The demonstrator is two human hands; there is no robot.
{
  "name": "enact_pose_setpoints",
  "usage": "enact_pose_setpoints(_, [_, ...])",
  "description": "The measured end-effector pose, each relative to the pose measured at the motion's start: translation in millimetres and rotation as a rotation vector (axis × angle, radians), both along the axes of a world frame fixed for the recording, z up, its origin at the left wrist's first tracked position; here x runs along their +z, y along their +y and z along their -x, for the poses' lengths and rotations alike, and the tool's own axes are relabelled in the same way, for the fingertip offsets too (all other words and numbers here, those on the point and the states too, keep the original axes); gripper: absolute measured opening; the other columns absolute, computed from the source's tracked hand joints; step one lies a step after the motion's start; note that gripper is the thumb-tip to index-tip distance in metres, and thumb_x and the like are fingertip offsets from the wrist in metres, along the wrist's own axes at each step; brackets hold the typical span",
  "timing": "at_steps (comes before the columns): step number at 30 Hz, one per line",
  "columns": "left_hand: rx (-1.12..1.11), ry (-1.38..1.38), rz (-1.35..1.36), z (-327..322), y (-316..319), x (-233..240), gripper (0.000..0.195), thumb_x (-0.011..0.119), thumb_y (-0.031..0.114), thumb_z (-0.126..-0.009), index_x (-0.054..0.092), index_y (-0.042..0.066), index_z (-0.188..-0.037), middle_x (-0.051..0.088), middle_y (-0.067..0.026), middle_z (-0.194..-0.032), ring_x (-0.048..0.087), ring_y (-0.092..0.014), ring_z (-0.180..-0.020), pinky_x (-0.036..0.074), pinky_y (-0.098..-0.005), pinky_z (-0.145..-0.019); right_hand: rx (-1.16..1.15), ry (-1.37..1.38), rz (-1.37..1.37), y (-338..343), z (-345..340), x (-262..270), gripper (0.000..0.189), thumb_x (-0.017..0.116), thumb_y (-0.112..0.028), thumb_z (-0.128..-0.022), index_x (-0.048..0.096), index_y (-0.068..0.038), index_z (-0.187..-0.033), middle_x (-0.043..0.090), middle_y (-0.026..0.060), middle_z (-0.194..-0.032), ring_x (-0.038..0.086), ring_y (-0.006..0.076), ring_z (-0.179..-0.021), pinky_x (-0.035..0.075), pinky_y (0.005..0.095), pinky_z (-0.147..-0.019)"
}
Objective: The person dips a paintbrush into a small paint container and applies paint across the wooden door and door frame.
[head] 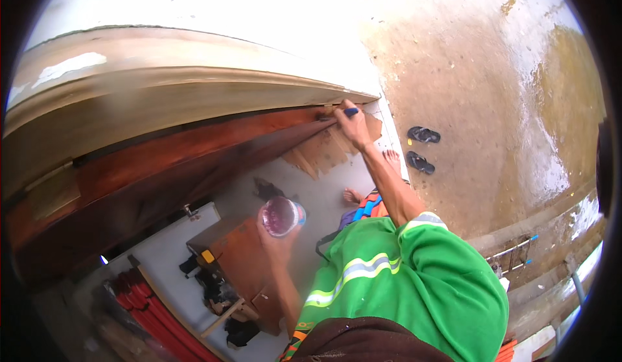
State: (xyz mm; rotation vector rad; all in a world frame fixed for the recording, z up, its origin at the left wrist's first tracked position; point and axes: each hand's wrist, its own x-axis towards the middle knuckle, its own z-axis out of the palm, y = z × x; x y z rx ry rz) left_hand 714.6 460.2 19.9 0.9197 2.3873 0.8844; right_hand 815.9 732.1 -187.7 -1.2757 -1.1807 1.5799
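My left hand [278,246] grips a small tub [281,217] whose inside is coated with purplish-red paint; I cannot tell how much it holds. In my right hand [354,125] is a brush with a blue handle [351,112]. Its dark bristle end is at the lower edge of a reddish-brown door [204,143], close to a hinge; whether the bristles touch the wood is unclear. A pale door frame [194,92] runs alongside the door. Torn cardboard [323,150] lies on the floor beneath the right hand.
A white threshold [392,133] borders wet, brown outdoor ground with two black flip-flops [423,135]. Indoors stand a brown wooden cabinet [248,255] with dark items against it and red wrapped lengths [150,308]. A dark cloth-like thing [266,189] lies on the floor. A small ladder-like rack [516,255] is outside.
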Motion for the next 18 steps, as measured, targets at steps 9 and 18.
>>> enact_pose_setpoints(9, [-0.081, 0.045, -0.080, -6, 15, -5, 0.089, 0.087, 0.003, -0.063, 0.040, 0.000, -0.139, 0.052, -0.0166, -0.132, 0.055, -0.026, -0.118, 0.048, -0.0394, -0.100, 0.217, 0.460, -0.021, -3, -12, 156, 0.019, 0.062, -0.019, -0.094, 0.056, -0.004, -0.084, 0.053, -0.0008, -0.067, 0.050, 0.0050, -0.058, 0.038, 0.0232, -0.050])
enact_pose_setpoints(18, [-0.093, 0.037, -0.097, -6, 9, -1, 0.095, 0.089, 0.013, -0.063, 0.037, 0.000, -0.141, 0.051, -0.0170, -0.133, 0.053, -0.027, -0.122, 0.040, -0.0402, -0.107, 0.027, 0.429, 0.295, 3, -17, 16, 0.021, 0.063, -0.021, -0.091, 0.056, -0.005, -0.079, 0.052, 0.0000, -0.064, 0.046, 0.0069, -0.057, 0.038, 0.0264, -0.051])
